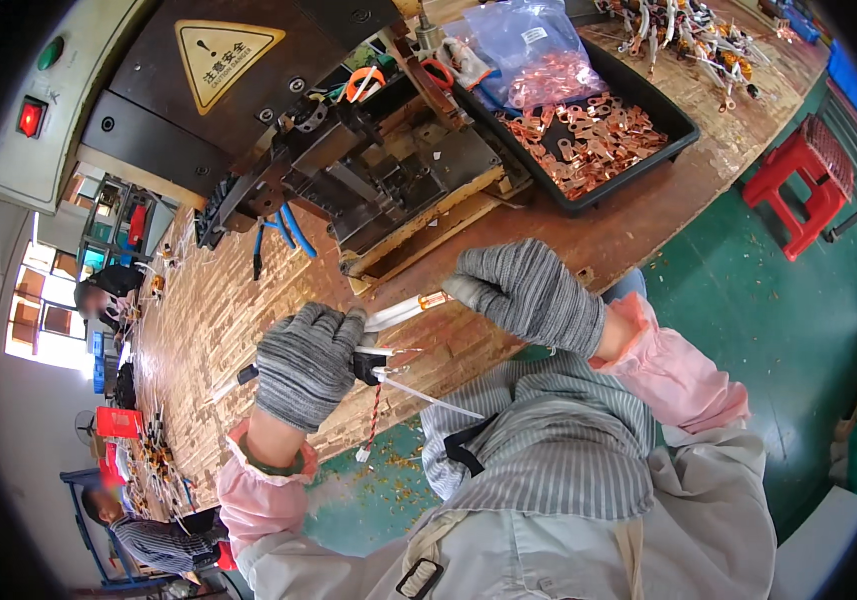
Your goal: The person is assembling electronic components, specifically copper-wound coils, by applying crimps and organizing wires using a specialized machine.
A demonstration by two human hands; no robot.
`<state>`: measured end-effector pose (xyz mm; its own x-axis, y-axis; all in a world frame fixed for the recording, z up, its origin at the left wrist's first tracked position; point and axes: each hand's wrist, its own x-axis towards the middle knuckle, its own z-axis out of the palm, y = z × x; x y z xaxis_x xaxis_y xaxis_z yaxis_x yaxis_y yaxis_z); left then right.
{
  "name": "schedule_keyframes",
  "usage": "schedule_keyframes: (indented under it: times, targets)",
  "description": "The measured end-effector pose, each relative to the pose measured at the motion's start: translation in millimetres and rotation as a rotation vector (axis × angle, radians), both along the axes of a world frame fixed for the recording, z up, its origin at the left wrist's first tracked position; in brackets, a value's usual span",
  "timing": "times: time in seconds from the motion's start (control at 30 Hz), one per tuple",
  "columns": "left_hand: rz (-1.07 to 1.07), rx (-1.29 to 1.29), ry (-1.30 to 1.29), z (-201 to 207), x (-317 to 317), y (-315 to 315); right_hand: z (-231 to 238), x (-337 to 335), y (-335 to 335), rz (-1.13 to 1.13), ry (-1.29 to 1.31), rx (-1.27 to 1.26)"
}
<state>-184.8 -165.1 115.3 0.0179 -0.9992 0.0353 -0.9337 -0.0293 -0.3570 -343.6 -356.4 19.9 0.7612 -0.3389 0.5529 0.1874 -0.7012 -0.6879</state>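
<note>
My left hand (309, 365), in a grey knit glove, is closed round a wire assembly with a black part (366, 367) at its side. White-sleeved wires (396, 314) run from it toward my right hand (529, 295), also gloved. The right thumb and fingers pinch the coppery end (435, 299) of those wires; whether a terminal is on it is hidden. A thin white strip (434, 396) sticks out below, and a twisted red-and-black lead (376, 412) hangs down with a small white plug. Both hands are over the table's front edge, before the press (379, 180).
A black tray (577, 203) of copper lugs (589, 140) and a plastic bag (539, 50) stands right of the press. Wire assemblies (699, 40) lie at the far right. A red stool (804, 180) is on the green floor. Two people (159, 540) are at the left.
</note>
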Motion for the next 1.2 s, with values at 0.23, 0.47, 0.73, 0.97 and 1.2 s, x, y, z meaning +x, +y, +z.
schedule_keyframes:
  times: [0.23,0.47,0.73,0.97,1.2]
  targets:
    - [0.016,0.109,-0.032,-13.6,-11.9,-6.3,14.6,-4.8,-2.8,0.062,0.118,-0.148]
    - [-0.122,0.185,0.045,-25.9,-25.3,-20.6,14.7,-7.6,39.2,0.260,0.457,-0.217]
    - [-0.273,0.068,0.200,-12.6,-44.8,-35.9,-42.5,-39.0,36.6,0.204,0.295,0.216]
    - [-0.553,-0.202,0.210,-23.4,-60.9,-8.6,-123.5,-151.8,-42.6,0.084,0.172,0.681]
    - [-0.074,-0.084,0.436,-125.4,-45.6,30.8,-113.0,-251.9,-102.7,-0.127,-0.430,1.102]
